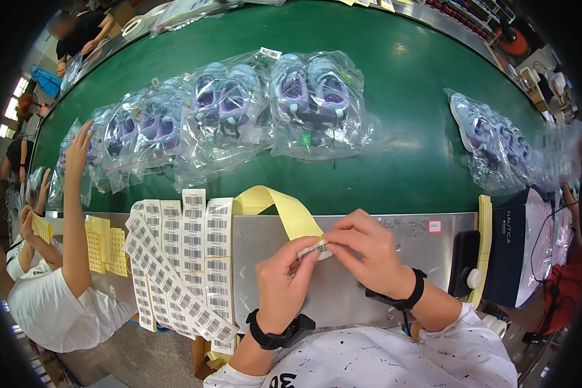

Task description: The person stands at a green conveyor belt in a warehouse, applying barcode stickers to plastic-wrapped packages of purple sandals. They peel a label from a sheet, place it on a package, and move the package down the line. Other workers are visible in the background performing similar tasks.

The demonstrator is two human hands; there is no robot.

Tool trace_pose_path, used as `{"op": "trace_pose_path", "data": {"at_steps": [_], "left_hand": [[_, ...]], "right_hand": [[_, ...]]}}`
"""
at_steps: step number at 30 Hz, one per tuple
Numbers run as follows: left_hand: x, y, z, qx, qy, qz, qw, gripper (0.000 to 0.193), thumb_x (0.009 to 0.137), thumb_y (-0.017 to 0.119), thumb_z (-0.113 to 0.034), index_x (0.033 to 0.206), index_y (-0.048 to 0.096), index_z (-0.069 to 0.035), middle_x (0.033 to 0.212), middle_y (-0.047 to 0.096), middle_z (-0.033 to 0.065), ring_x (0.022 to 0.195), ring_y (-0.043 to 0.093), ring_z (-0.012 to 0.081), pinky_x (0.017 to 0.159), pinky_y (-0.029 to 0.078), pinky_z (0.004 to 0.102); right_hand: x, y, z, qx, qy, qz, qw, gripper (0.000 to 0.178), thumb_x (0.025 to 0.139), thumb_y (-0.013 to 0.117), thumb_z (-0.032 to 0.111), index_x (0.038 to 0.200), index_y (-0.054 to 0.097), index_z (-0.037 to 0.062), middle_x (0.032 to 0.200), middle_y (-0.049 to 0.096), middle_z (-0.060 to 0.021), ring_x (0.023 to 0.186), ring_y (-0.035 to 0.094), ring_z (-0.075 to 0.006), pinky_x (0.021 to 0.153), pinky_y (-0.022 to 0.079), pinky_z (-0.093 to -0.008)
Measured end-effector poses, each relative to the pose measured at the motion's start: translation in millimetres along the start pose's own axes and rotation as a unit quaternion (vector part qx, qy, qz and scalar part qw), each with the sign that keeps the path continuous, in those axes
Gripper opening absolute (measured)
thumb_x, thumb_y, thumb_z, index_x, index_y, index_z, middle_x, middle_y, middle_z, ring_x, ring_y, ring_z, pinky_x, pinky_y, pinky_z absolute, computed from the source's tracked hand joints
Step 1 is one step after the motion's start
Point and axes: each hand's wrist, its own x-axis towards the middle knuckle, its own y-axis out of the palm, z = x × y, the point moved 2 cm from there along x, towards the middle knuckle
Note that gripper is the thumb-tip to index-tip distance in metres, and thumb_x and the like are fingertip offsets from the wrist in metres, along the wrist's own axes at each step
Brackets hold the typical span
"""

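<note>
1. While the left hand [282, 279] pinches a small barcode label [312, 250] between thumb and forefinger, the right hand [371, 256] meets it there, thumb and forefinger drawn together at the label's right end
2. Both hands are over the metal edge [359, 304] of the counter [401, 77], and a yellow strip [297, 216] curls down to them from the left
3. Just left of the hands, long white barcode strips [193, 249] hang side by side over that edge, one slanting across others
4. Beyond, clear-bagged blue and purple shoes [234, 97] stand in a row on the green top, with more bagged shoes [488, 132] to the right
5. On the far left, a co-worker's raised hand [82, 137] is beside the row's end
</note>
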Motion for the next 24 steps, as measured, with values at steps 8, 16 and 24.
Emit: {"op": "trace_pose_path", "data": {"at_steps": [8,16,24], "left_hand": [[-0.9,-0.7,4.3,0.007,-0.003,-0.01,1.0,0.018,0.085,0.064,0.0,0.103,0.066,-0.001,0.079,0.068,0.0103,0.065,0.064,0.0108,0.057,0.049,0.0222],[-0.6,-0.4,0.0,0.075,0.033,0.007,0.997,0.018,0.084,0.066,-0.002,0.101,0.068,-0.004,0.072,0.064,0.0094,0.056,0.058,0.0125,0.054,0.046,0.0242],[1.0,-1.9,2.2,0.016,-0.031,0.005,0.999,0.02,0.085,0.065,-0.001,0.105,0.066,-0.001,0.077,0.067,0.0078,0.062,0.06,0.0084,0.058,0.048,0.0228]], "right_hand": [[-4.0,0.6,-0.9,0.006,-0.022,0.001,1.0,0.016,0.072,0.07,-0.004,0.088,0.065,-0.0004,0.083,0.058,-0.0091,0.072,0.055,-0.0223,0.059,0.045,-0.0316],[-4.1,2.6,-4.6,0.044,0.048,0.014,0.998,0.014,0.073,0.069,-0.003,0.087,0.066,0.0016,0.085,0.057,-0.0092,0.074,0.056,-0.022,0.059,0.046,-0.0305],[-1.3,4.2,-3.3,-0.036,-0.072,-0.019,0.997,0.018,0.07,0.068,-0.005,0.087,0.066,-0.0009,0.082,0.056,-0.009,0.073,0.054,-0.024,0.061,0.045,-0.0333]]}}
